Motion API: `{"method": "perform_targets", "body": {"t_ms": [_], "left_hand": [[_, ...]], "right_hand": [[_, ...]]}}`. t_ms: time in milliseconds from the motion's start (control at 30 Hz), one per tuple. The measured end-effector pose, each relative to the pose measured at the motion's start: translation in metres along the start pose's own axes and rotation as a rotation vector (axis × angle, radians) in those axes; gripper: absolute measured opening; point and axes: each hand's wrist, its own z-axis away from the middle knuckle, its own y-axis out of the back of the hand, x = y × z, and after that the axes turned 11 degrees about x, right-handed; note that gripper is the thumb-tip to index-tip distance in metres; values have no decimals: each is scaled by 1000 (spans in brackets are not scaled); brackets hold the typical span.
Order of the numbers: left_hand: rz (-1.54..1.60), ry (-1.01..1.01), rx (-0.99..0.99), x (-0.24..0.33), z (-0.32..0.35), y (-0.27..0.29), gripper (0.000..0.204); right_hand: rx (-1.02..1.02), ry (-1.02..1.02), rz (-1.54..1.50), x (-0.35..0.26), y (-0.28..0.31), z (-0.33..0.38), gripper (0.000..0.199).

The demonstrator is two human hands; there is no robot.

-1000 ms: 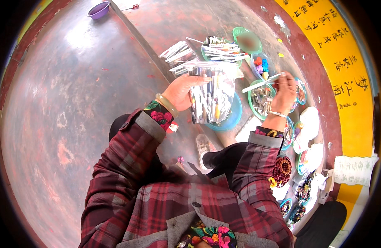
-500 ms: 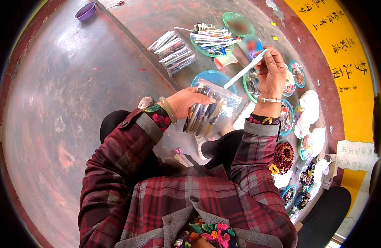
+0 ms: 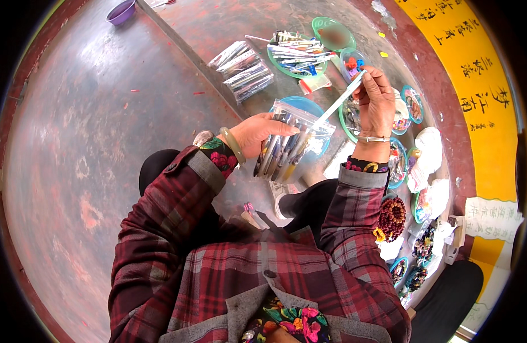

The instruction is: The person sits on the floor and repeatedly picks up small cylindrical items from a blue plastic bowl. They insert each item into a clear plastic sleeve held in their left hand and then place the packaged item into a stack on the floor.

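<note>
My left hand (image 3: 259, 134) grips a clear zip bag (image 3: 295, 114) by its left side, thumb across the front. Several pens (image 3: 278, 154) stand side by side in the bag, slightly tilted. Between the thumb and fingers of my right hand (image 3: 378, 100) is the upper end of a pale white pen (image 3: 339, 103). It slants down to the left, with its lower end at the bag's mouth. Whether the tip is inside or behind the clear plastic is hard to tell. A blue basin (image 3: 298, 104) lies on the floor behind the bag.
Filled bags of pens (image 3: 240, 68) lie beyond my left hand. A green basket (image 3: 298, 54) heaped with pens stands farther off. Bowls of small items and a coil of dark red beads (image 3: 392, 219) line the right side. A purple basin (image 3: 121, 12) sits far left.
My right hand has lowered the pale pen slightly toward the bag, so its lower end now meets the bag's opening. The left hand keeps its hold and has barely shifted.
</note>
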Motion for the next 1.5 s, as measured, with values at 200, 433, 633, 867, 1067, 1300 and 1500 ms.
{"method": "perform_targets", "body": {"t_ms": [200, 433, 633, 867, 1067, 1300, 1500], "left_hand": [[32, -1, -5, 2, 0, 1, 32], [47, -51, -43, 2, -5, 3, 33], [46, -60, -32, 5, -5, -3, 32], [-70, -212, 26, -7, -21, 20, 21], [11, -193, 7, 1, -11, 10, 24], [-1, -139, 44, 9, -1, -7, 30], [-45, -157, 45, 8, -2, 0, 30]], "right_hand": [[-8, 6, 57, -3, 2, 1, 13], [-89, -102, 160, -2, -4, 4, 14], [-205, -190, 361, -5, -5, 7, 13], [-217, -231, 501, -3, -15, 8, 13], [-206, -189, 513, 3, -22, 11, 16], [-168, -125, 644, 4, -22, 10, 18], [-218, -33, 940, 3, -26, 14, 17]]}}
